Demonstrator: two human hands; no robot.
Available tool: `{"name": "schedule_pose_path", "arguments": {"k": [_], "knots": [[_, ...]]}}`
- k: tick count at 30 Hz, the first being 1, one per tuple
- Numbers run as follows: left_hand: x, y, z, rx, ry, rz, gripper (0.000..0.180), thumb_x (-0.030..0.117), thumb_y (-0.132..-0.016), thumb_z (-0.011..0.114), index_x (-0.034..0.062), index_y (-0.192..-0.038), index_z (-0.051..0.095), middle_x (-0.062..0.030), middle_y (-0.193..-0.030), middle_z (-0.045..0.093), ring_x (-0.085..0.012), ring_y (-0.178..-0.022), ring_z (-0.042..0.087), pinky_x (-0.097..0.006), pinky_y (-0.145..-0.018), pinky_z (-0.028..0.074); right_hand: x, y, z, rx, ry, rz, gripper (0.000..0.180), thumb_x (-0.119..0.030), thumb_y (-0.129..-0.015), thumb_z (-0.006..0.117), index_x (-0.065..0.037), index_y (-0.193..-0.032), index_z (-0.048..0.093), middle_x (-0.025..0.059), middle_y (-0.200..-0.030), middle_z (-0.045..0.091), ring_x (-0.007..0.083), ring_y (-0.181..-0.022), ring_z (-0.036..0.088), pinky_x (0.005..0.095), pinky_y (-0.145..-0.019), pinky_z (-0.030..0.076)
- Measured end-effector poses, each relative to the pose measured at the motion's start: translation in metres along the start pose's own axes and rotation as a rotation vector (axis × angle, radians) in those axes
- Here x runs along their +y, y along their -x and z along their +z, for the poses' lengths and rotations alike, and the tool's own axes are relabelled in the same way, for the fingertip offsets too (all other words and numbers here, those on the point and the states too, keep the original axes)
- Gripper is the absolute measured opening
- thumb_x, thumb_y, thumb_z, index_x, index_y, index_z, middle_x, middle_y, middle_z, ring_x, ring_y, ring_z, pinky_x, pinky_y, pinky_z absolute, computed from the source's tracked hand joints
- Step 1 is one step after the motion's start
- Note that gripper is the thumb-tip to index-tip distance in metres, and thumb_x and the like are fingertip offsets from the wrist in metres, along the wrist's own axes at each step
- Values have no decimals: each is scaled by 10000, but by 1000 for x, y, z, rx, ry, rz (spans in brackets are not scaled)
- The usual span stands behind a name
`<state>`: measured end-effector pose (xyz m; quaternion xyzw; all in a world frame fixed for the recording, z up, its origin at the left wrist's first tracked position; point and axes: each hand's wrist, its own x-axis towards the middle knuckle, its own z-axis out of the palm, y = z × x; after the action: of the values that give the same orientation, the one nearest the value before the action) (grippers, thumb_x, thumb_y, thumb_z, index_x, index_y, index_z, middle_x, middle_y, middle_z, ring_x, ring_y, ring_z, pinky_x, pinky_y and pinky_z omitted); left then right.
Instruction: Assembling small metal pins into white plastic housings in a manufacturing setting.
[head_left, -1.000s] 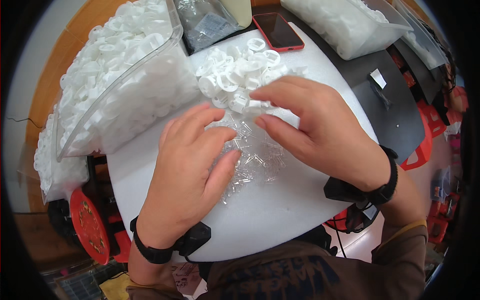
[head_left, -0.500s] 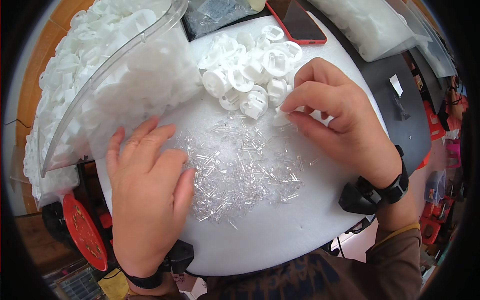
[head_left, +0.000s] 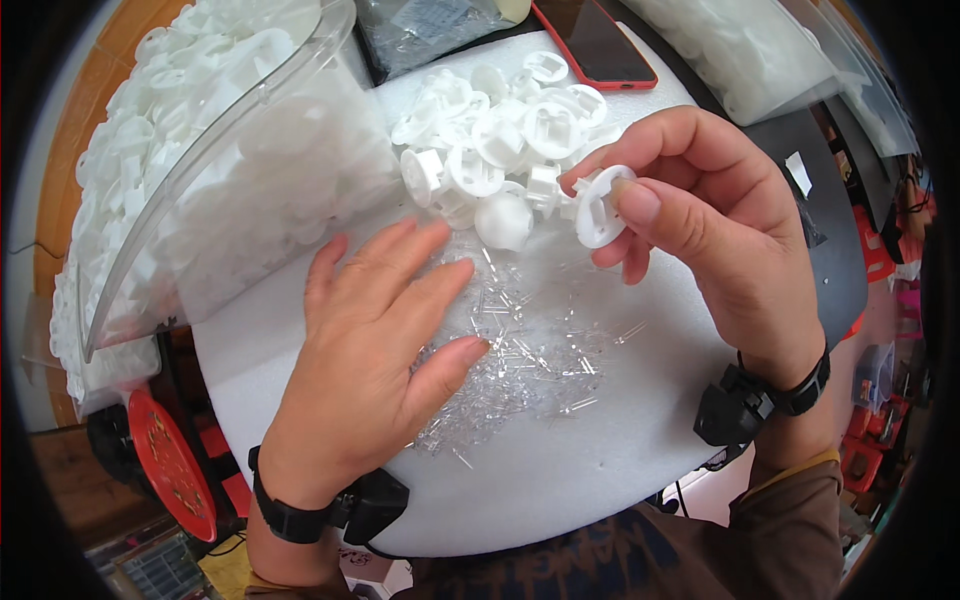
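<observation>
One white plastic disc (head_left: 600,205) is pinched in the right hand (head_left: 720,240) grip, above and right of the clear pins (head_left: 530,345) under the flat, empty left hand (head_left: 370,360)

Bare white bench (head_left: 600,470) lay free near the body, while the bin (head_left: 250,170) blocked the left and the caps (head_left: 490,140) crowded the far side.

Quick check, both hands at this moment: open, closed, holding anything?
Left hand: open, flat, palm down on the clear small tubes.
Right hand: closed, fingertips pinching a round white plastic cap.
</observation>
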<state>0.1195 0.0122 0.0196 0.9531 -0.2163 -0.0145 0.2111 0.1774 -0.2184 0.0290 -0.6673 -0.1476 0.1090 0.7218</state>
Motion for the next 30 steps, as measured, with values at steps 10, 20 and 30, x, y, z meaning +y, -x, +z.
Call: {"name": "schedule_pose_path", "arguments": {"k": [10,20,30], "knots": [[0,12,-18,96,-142,-85,158,146,-738,655,49,-858,623,-111,-1028,604,-304,-1069,540,-509,-1028,249,-3,-3,-5,3,-117,119,175,-86,-830,584,-37,-997,566,166,-989,647,111,-680,642,208,-595,508],[8,14,-19,48,-137,-119,111,61,-682,660,49,-735,563,-76,-936,591,-259,-997,556,-502,-1008,275,-2,-2,-8,64,-256,133,195,-231,-868,553,-61,-963,544,123,-1004,608,80,-633,583,168,-605,461],[21,17,-24,53,-131,-33,165,78,-636,690,74,-761,582,-81,-989,593,-293,-1066,539,-529,-1012,254,0,-3,-5,71,-265,124,206,-269,-866,584,-75,-872,518,88,-908,604,64,-591,559,165,-523,433]]}}
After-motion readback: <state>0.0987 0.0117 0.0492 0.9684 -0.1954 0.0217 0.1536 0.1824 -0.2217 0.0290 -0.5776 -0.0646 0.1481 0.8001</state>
